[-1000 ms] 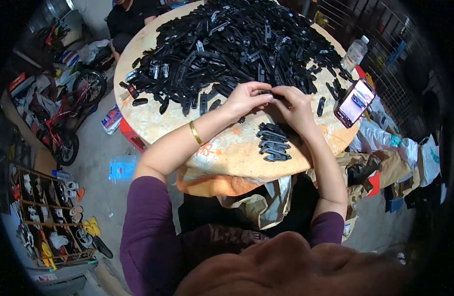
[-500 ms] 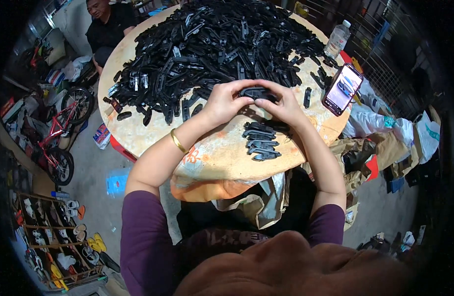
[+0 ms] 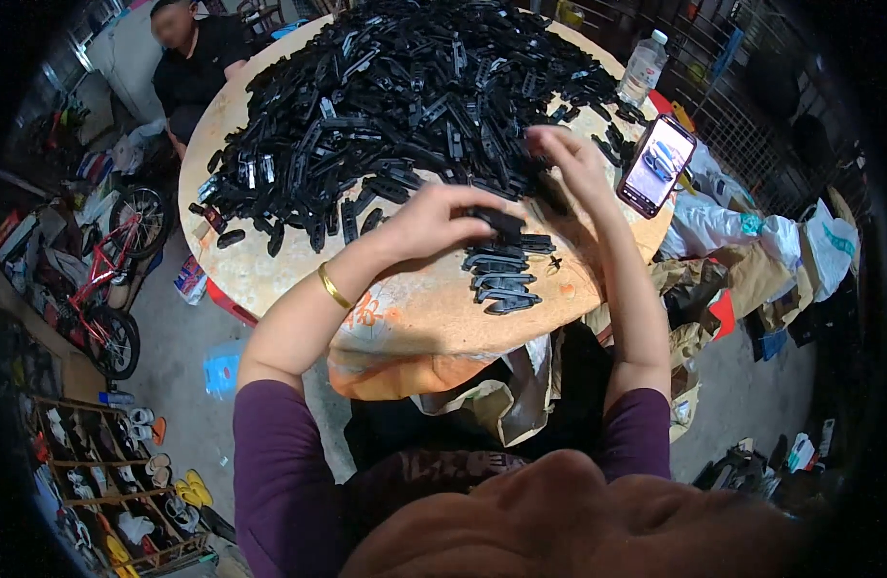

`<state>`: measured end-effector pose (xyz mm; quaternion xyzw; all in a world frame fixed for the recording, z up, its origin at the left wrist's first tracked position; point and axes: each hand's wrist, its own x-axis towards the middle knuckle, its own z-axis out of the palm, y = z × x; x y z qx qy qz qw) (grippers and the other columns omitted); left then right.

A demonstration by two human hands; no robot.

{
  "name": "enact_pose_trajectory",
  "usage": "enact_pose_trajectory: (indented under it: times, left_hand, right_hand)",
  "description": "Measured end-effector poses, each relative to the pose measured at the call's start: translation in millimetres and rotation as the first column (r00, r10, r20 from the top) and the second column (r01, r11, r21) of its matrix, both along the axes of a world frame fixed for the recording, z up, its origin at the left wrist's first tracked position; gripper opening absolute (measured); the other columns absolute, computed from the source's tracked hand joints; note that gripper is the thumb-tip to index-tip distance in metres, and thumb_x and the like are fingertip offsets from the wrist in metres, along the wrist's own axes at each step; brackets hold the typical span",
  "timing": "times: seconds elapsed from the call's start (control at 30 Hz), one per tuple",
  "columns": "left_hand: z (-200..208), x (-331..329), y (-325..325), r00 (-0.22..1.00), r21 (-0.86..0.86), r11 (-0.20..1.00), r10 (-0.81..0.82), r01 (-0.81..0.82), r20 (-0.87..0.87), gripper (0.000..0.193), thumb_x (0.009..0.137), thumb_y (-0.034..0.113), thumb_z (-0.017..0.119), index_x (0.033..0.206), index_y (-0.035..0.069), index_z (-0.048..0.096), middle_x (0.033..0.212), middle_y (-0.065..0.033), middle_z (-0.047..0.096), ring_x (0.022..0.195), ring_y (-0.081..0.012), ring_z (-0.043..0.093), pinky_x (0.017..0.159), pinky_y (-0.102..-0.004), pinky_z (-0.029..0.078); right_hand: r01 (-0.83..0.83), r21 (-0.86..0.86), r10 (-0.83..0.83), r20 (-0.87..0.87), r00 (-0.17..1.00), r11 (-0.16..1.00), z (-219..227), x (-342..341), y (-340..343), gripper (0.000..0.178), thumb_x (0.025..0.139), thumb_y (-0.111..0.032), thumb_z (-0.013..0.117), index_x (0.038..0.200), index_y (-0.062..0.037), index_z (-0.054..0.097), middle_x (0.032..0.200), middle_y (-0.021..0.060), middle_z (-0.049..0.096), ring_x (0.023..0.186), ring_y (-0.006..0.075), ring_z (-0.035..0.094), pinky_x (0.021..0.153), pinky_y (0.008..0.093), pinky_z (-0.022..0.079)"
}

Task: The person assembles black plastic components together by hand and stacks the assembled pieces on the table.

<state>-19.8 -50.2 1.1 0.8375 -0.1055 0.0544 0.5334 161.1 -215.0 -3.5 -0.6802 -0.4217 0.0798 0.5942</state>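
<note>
A long black plastic part (image 3: 502,225) is pinched between the thumb and fingers of my left hand (image 3: 434,223), just above the table. Right below it, several similar black parts lie side by side in a small row (image 3: 501,279) near the table's front edge. My right hand (image 3: 576,166) is raised at the right side of a big heap of black plastic parts (image 3: 395,116). Its fingertips are smeared by motion, so whether they hold anything cannot be seen.
The round table (image 3: 415,323) has a pale cover. On its right side a phone (image 3: 658,166) with a lit screen stands near a clear bottle (image 3: 644,67). Another person (image 3: 198,58) sits at the far left. Bags (image 3: 752,241) lie to the right; a red bicycle (image 3: 111,255) stands left.
My hands were together around a black part. Now they have parted: the left keeps a part and has come lower, over the row, while the right has moved up and away toward the heap.
</note>
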Motion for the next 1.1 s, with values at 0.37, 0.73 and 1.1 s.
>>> enact_pose_trajectory:
  times: [0.37,0.73,1.1]
  left_hand:
    - [45.2,-23.6,60.1,0.992,0.678,0.724,-0.107,0.124,-0.066,0.060,0.052,0.015,0.080,0.106,0.004,0.056,0.096,-0.0103,0.056,0.097,-0.0271,0.048,0.085,-0.0358,0.039]
    - [8.7,-11.0,33.4,0.981,0.699,0.691,0.088,-0.187,0.175,0.025,0.072,0.014,0.067,0.093,0.001,0.061,0.087,-0.0149,0.058,0.086,-0.0326,0.055,0.077,-0.0388,0.045]
    - [-5.9,-4.8,26.2,0.916,0.567,0.721,0.274,-0.398,0.294,0.016,0.078,0.009,0.060,0.090,0.000,0.062,0.085,-0.0164,0.054,0.085,-0.0324,0.054,0.076,-0.0372,0.044]
  right_hand:
    - [0.514,-0.271,-0.160,0.746,0.647,0.814,-21.2,27.7,-18.3,0.038,0.067,-0.008,0.064,0.105,-0.0054,0.060,0.100,0.0148,0.060,0.092,0.0336,0.054,0.084,0.0392,0.044]
    - [0.512,-0.301,-0.200,0.675,0.710,0.804,-27.7,19.9,-8.8,0.025,0.066,-0.010,0.066,0.087,-0.0014,0.057,0.079,0.0183,0.058,0.079,0.0354,0.058,0.071,0.0418,0.046]
    - [0.333,0.057,-0.301,0.591,0.748,0.941,7.8,-10.5,-5.9,0.017,0.072,-0.006,0.061,0.089,-0.0038,0.063,0.089,0.0118,0.058,0.079,0.0254,0.060,0.066,0.0318,0.050]
